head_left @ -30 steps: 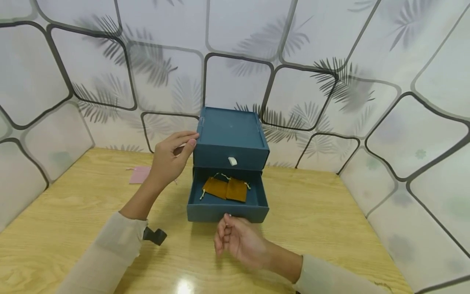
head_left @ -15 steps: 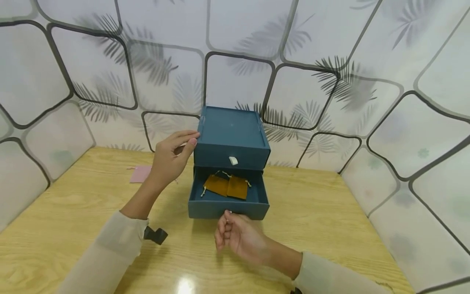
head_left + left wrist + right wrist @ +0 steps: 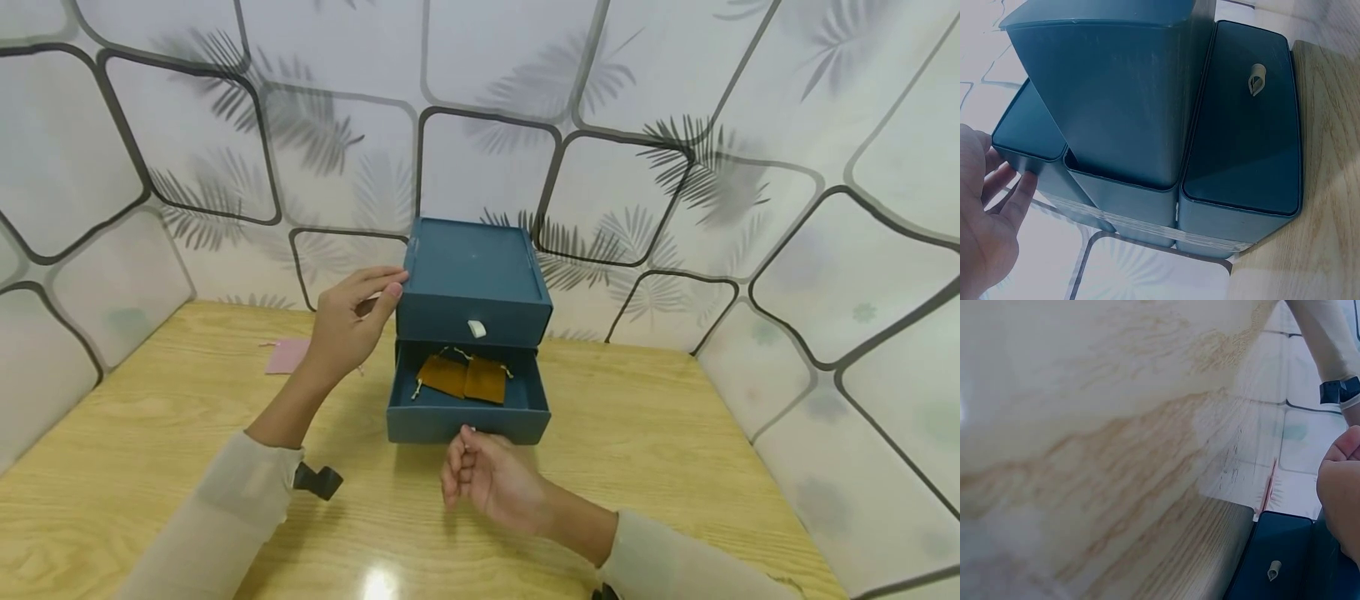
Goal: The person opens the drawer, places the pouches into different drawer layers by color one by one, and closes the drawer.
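A dark blue drawer cabinet [image 3: 472, 260] stands against the far wall. Its middle drawer [image 3: 420, 425] is pulled partway out, with two brown drawstring pouches, a left pouch [image 3: 442, 377] and a right pouch [image 3: 486, 381], lying inside. My left hand [image 3: 345, 325] rests with extended fingers on the cabinet's upper left edge; the left wrist view shows its fingertips touching the top section's side. Below the drawer front, my right hand [image 3: 498, 492] pinches the small white pull tab [image 3: 472, 429], mostly hidden by the thumb, its other fingers curled.
A pink pouch [image 3: 287, 356] lies on the wooden table [image 3: 637, 433] left of the cabinet, partly behind my left arm. The closed top drawer has a white tab [image 3: 476, 328]. The closed bottom drawer [image 3: 1244, 137] shows in the left wrist view. Patterned fabric walls surround the table.
The middle drawer has slid slightly inward, and my right hand has moved forward a little with it. My left hand stays on the cabinet's edge.
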A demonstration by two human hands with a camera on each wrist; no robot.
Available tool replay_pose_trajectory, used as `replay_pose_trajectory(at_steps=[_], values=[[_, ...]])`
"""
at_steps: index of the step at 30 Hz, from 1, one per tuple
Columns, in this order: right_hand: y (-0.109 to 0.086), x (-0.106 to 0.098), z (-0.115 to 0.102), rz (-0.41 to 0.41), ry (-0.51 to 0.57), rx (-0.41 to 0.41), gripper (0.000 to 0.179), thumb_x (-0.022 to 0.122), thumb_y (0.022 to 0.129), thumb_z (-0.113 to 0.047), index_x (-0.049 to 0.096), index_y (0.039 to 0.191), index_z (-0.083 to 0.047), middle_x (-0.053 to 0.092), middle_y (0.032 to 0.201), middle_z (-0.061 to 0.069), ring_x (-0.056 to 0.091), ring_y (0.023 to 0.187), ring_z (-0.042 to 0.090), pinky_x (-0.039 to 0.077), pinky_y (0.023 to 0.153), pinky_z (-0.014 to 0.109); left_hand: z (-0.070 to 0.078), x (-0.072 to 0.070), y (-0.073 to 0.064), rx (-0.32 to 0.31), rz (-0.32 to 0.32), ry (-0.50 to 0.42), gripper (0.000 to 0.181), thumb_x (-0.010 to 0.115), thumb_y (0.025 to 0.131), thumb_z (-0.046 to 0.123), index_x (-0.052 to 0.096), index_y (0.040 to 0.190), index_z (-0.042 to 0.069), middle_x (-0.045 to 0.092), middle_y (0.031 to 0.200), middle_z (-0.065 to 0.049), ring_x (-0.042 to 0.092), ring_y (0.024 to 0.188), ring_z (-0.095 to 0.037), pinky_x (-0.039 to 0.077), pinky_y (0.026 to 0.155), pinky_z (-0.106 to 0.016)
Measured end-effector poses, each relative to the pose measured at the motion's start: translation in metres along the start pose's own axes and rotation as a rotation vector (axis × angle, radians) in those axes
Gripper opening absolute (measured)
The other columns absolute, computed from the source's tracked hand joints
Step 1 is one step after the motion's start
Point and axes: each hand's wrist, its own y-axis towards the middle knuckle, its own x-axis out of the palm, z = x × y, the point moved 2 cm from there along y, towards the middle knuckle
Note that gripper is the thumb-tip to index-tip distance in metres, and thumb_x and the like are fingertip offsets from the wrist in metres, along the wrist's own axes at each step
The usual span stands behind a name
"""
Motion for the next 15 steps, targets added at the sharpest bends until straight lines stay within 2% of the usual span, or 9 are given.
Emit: replay_pose_trajectory(at_steps=[15], values=[[0.0029, -0.0021, -0.0003, 0.010, 0.013, -0.007, 0.042, 0.030, 0.115, -0.033, 0.060, 0.092, -0.015, 0.065, 0.085, -0.001, 0.061, 0.081, 0.013, 0.056, 0.080, 0.027, 0.0020, 0.0006, 0.0003, 0.005, 0.005, -0.005, 0.025, 0.064, 0.099, -0.002, 0.075, 0.122, -0.001, 0.070, 0.124, -0.013, 0.069, 0.106, -0.023, 0.055, 0.084, -0.012]])
